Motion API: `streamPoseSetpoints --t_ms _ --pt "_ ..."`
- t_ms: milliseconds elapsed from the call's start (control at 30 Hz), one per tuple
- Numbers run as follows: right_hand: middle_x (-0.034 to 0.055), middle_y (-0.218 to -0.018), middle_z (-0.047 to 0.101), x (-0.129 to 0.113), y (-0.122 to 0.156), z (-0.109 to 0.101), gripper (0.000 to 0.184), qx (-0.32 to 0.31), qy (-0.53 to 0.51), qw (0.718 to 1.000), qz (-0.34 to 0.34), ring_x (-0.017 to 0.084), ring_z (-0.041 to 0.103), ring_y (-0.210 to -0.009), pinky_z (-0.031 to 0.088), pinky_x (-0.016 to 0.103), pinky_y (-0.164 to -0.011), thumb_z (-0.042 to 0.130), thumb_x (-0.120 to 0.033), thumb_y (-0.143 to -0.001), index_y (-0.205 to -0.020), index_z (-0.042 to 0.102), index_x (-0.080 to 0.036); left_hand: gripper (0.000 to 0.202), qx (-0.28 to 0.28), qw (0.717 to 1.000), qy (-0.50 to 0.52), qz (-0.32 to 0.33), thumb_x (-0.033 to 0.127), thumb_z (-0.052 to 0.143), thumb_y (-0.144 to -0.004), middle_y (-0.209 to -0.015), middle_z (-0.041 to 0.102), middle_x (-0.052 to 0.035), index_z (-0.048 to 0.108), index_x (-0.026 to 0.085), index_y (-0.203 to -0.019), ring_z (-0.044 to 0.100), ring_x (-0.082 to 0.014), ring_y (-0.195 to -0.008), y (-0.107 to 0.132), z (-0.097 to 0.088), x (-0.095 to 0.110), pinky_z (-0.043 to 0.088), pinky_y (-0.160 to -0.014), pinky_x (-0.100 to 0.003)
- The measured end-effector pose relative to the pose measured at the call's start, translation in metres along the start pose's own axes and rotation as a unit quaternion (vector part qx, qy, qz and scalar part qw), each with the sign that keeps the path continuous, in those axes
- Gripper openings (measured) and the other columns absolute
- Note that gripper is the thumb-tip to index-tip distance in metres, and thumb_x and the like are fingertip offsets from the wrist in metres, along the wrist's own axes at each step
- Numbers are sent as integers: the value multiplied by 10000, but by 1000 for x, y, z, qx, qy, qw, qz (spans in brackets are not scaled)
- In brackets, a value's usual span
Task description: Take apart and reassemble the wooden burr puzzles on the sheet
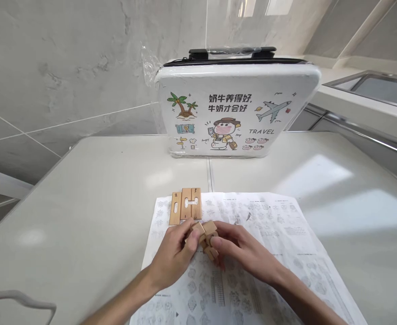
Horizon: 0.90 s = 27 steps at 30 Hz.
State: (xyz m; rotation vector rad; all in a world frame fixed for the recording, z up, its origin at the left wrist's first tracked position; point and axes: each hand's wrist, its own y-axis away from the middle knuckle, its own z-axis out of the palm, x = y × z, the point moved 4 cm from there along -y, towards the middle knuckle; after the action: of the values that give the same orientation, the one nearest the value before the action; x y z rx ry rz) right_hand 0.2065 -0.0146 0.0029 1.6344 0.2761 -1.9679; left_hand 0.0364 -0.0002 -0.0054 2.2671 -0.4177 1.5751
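A small cluster of interlocking wooden puzzle blocks (209, 228) is held between both hands above a printed sheet. My left hand (176, 253) grips it from the left, thumb on a block's near face. On the other side my right hand (241, 248) holds it, with the thumb pressed against a block and the other fingers partly hidden behind. Flat wooden puzzle pieces (186, 212) lie side by side at the sheet's upper left edge, with cut-out slots and handwritten marks such as 2 and 3.
The printed instruction sheet (269, 284) shows rows of small diagrams on a glossy white table (83, 203). A white plastic-wrapped case (191, 81) with cartoon drawings and a black handle stands at the back. A pale cable (19, 295) lies at the lower left.
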Motion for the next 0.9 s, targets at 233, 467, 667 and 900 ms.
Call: streamPoseSetpoints --t_ms 233,467,667,900 --pt "17 -848 655 11 0 4 377 -12 -33 999 41 175 623 -748 507 317 -705 790 -498 -920 -1090 656 -189 476 15 1000 -5 24 590 245 -1112 -671 603 27 495 232 -923 532 -149 -581 7 0 0 416 -588 -285" --pt "51 -894 681 5 3 1 414 -14 -99 995 2 197 653 -789 523 348 -761 658 -548 -1012 -1188 691 -175 773 77 980 -89 163 777 596 -913 -1099 616 -58 395 332 -1512 651 -230 -889 12 -4 6 583 -720 -355" --pt "45 -889 664 6 3 0 451 -21 -76 997 -6 180 605 -758 481 312 -697 652 -597 -1004 -1175 688 -180 702 79 972 -143 168 507 787 -912 -1278 538 -60 450 466 -1527 674 -247 -1080 12 -2 7 636 -886 -407" --pt "35 -803 647 -1 6 -2 591 43 82 994 -52 207 602 -757 484 339 -723 332 -682 -1088 -1095 705 -224 785 70 978 -96 170 470 878 -838 -1338 663 -20 462 473 -1503 669 -252 -1179 12 -4 10 603 -996 -401"
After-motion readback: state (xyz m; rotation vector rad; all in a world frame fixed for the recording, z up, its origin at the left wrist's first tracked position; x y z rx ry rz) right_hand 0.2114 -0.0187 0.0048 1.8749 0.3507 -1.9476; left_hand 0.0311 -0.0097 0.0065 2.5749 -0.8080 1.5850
